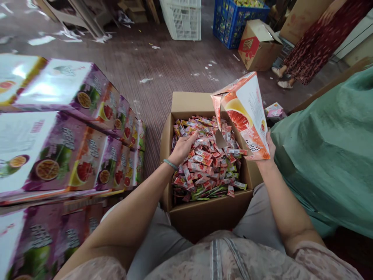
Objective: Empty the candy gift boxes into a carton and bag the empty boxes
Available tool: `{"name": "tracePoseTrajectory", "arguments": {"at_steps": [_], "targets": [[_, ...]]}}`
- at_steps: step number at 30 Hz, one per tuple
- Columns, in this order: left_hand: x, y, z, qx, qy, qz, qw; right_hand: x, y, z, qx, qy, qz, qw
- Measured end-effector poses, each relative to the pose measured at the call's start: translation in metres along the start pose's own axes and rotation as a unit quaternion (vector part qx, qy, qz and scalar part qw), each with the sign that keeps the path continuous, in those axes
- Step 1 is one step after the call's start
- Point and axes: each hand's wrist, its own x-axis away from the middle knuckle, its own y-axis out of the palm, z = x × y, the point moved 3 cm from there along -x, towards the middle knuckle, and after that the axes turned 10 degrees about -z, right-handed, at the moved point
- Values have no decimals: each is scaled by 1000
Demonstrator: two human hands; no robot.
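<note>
A large cardboard carton (210, 210) stands between my knees, heaped with small printed stick sachets (201, 167), mostly pink and red, some green. My right hand (270, 146) grips the end of an orange-and-white printed box (247, 112) with a grapefruit picture. That box is tilted over the carton's right side, its open flap hanging down toward the sachets. My left hand (185, 147), with a beaded bracelet at the wrist, rests over the sachets at the left of the heap. Its fingers are stretched out, and I see nothing held in them.
Stacked printed fruit boxes (49, 167) rise close on my left. Green cloth (323, 151) covers something on my right. Farther off stand a white crate (183, 19), a blue crate (224, 23) and a cardboard box (258, 46). A person in a dark red skirt (317, 50) stands there.
</note>
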Motion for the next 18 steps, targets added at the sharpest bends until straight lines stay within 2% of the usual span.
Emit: {"name": "tracePoseTrajectory", "arguments": {"at_steps": [3, 6, 8, 9, 11, 13, 15, 16, 18], "targets": [[-2, -4, 0, 38, -8, 51, 998, -1, -4, -4, -15, -53, -2, 998], [-3, -20, 7, 47, -22, 113, 992, -6, -25, -21, -36, -133, 25, 990], [-2, -31, 12, 32, -15, 127, 991, -9, -43, -33, -45, -170, 44, 983], [-2, -35, 13, 3, -22, 121, 992, -9, -50, -38, -47, -183, 52, 981], [-1, -34, 10, -113, -60, 68, 989, -10, -59, -41, -44, -190, 60, 979], [1, -23, 7, -260, -79, -2, 962, -9, -59, -37, -41, -182, 56, 981], [5, -7, 7, -354, -43, -52, 933, -9, -52, -29, -47, -165, 39, 984], [7, 2, 9, -366, -13, -61, 928, -10, -48, -25, -52, -159, 31, 985], [10, 19, 16, -328, 38, -86, 940, -12, -40, -16, -61, -142, 28, 988]]}}
